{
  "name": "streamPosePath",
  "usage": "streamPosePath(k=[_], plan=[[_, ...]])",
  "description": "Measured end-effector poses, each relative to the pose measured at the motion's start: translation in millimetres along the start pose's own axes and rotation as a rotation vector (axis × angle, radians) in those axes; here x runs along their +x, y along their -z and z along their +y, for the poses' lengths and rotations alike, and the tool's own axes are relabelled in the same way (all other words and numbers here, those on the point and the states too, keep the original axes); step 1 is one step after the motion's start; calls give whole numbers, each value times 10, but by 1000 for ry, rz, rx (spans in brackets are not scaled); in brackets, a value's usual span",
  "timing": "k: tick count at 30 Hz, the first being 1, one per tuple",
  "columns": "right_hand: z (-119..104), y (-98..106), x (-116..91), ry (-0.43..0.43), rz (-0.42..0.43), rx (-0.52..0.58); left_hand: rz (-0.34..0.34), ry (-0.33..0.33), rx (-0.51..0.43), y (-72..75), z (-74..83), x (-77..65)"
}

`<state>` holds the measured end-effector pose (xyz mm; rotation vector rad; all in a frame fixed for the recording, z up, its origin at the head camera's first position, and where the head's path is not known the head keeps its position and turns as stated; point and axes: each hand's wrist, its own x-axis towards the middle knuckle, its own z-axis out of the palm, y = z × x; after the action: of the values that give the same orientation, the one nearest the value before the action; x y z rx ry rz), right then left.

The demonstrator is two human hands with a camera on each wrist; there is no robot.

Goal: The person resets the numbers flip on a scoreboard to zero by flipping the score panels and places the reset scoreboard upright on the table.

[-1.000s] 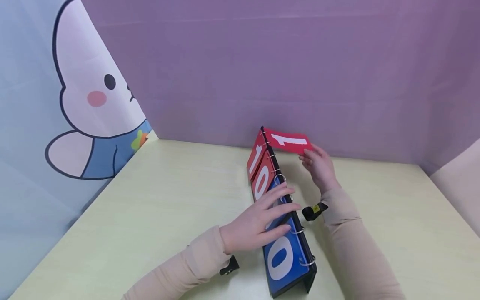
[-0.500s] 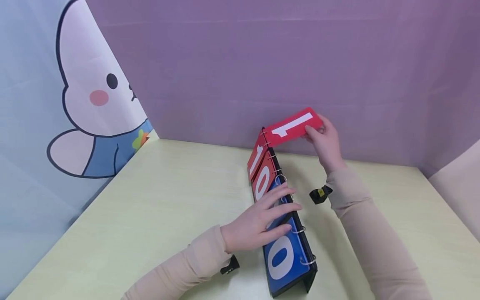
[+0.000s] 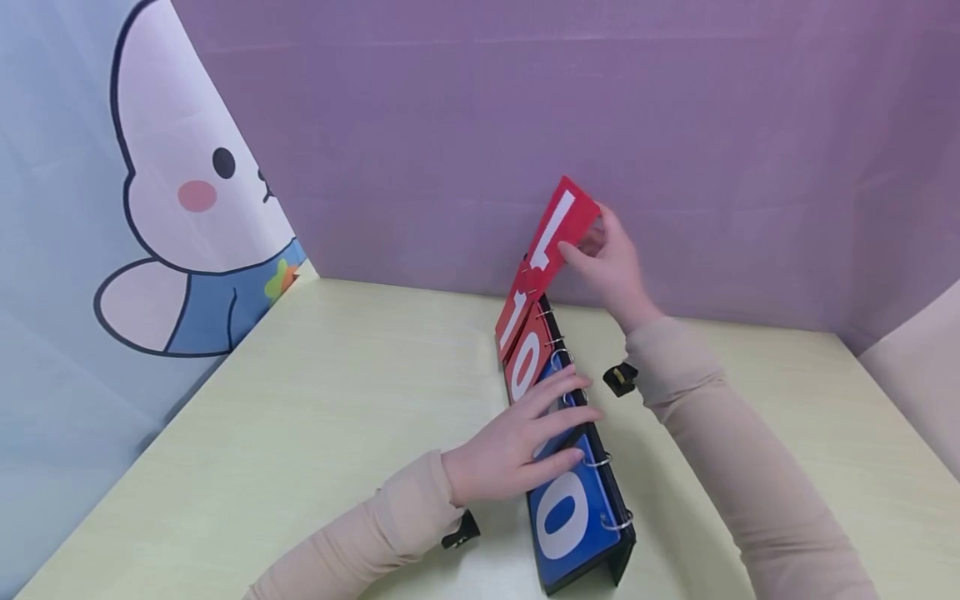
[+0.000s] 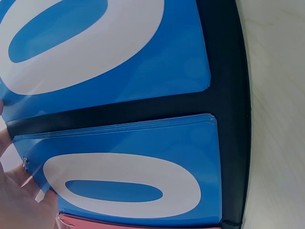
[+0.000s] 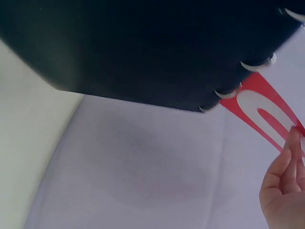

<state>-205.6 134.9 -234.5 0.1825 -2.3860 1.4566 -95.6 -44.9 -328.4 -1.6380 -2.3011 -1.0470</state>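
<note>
A black tabletop flip scoreboard point(image 3: 624, 550) stands like a tent, its number cards hung on metal rings. My right hand point(image 3: 617, 271) pinches a red card point(image 3: 572, 218) marked 1, raised above the far end of the ridge. From behind, in the right wrist view, that card point(image 5: 257, 102) shows part of a rounded white numeral. Below it hang a red 1 card point(image 3: 510, 321) and a red 0 card point(image 3: 520, 379). With fingers spread, my left hand point(image 3: 517, 446) rests across the blue cards and ridge. A blue 0 card point(image 3: 600, 500) hangs nearest.
The scoreboard stands on a pale yellow table point(image 3: 360, 400). A purple cloth point(image 3: 420, 150) rises behind the table, and a light blue cloth with a cartoon character point(image 3: 187, 225) hangs at the left. Black wrist cameras sit under both sleeves.
The right hand first lifted the red card from the right side, then swung it leftward until it stands steeply above the ridge. The left hand and scoreboard stayed in place.
</note>
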Motion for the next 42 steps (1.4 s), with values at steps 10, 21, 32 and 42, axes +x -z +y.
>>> streamPosePath(k=[10, 21, 32, 42], plan=[[89, -192, -22, 126, -287, -302, 36, -64, 25, -28, -8, 19], [15, -298, -30, 334, -405, -658, 19, -44, 11, -13, 11, 16], [-37, -322, -5, 508, -475, -859, 2, -29, 14, -22, 6, 11], [-96, -341, 56, 544, -614, -962, -9, 1, -4, -13, 8, 11]])
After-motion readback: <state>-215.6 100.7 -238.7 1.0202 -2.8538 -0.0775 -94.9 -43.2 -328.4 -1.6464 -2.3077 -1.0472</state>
